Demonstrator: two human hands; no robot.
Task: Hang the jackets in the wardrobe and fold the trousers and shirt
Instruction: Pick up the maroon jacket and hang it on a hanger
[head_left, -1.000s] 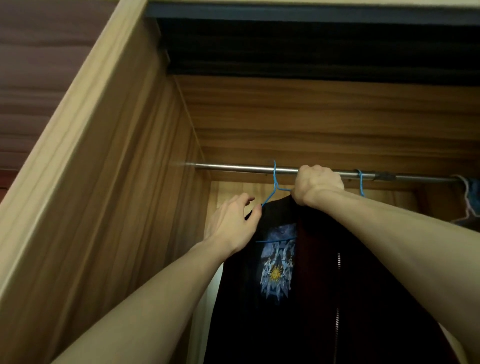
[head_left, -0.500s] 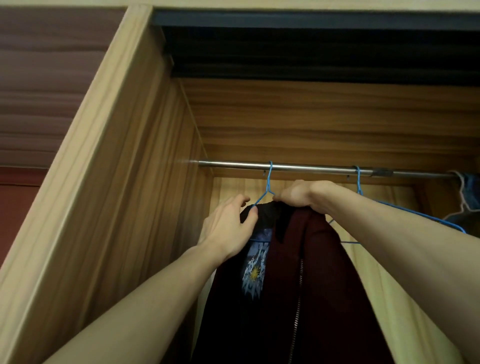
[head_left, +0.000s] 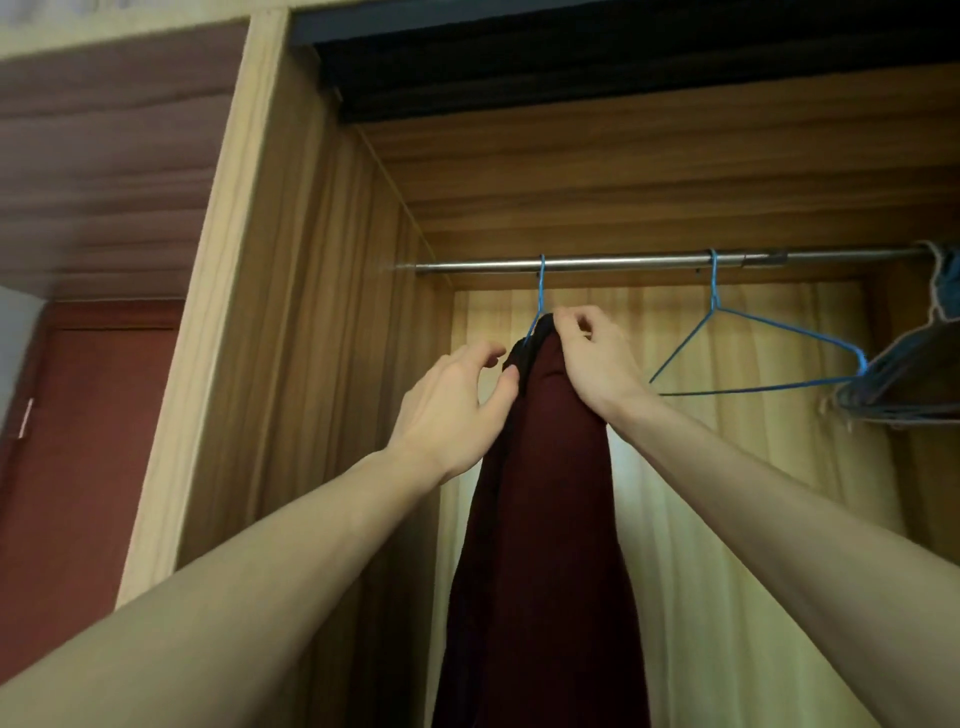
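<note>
A dark maroon jacket (head_left: 545, 493) hangs edge-on from a blue wire hanger (head_left: 540, 291) hooked over the metal wardrobe rail (head_left: 623, 261). My right hand (head_left: 597, 358) pinches the jacket's top at the collar, just under the hanger's hook. To the left, my left hand (head_left: 457, 400) has loosely curled fingers, and its thumb touches the jacket's left edge. The jacket's front and zip are turned out of sight.
An empty blue wire hanger (head_left: 753, 353) hangs on the rail to the right. Further right, at the frame's edge, is a bunch of hangers (head_left: 914, 374). The wardrobe's wooden side wall (head_left: 311, 312) stands close on the left; a pale curtain-like back (head_left: 701, 467) lies behind.
The jacket has turned edge-on, hiding its printed lining and zip. My right hand dropped from the rail to the collar. My left hand let its fingers loosen. The view shifted left.
</note>
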